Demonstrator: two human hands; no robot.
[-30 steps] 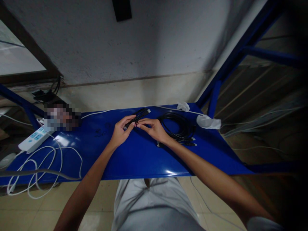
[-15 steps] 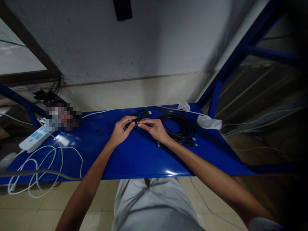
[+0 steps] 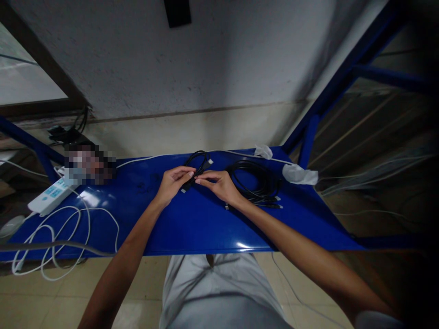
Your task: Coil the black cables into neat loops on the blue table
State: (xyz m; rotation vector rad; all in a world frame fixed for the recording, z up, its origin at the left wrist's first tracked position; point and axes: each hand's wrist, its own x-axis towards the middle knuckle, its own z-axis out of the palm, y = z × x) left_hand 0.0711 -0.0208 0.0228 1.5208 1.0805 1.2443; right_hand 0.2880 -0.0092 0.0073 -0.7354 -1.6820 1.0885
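Note:
A black cable (image 3: 197, 155), folded into a small loop, is pinched between my two hands above the blue table. One of its plugs sticks up at the top right of the loop and another points down below my left thumb. My left hand (image 3: 173, 182) is closed on the bundle from the left. From the right, my right hand (image 3: 219, 184) presses thumb and forefinger together on the bundle's middle; what exactly lies between those fingertips is too small to see. Beside my right hand rests a coil of black cables (image 3: 264, 180) with several plugs at its near side.
The blue table (image 3: 199, 228) stands against a wall. On its left are a white power strip (image 3: 51, 196), looped white cord (image 3: 82, 228) and a blurred-out patch. Crumpled white plastic (image 3: 299, 174) lies at the right back. Blue frame posts (image 3: 308, 137) rise at the side.
The black cable has turned in my hands: its loop now stands higher, and a lower plug shows below my left thumb. Both hands stay in nearly the same place.

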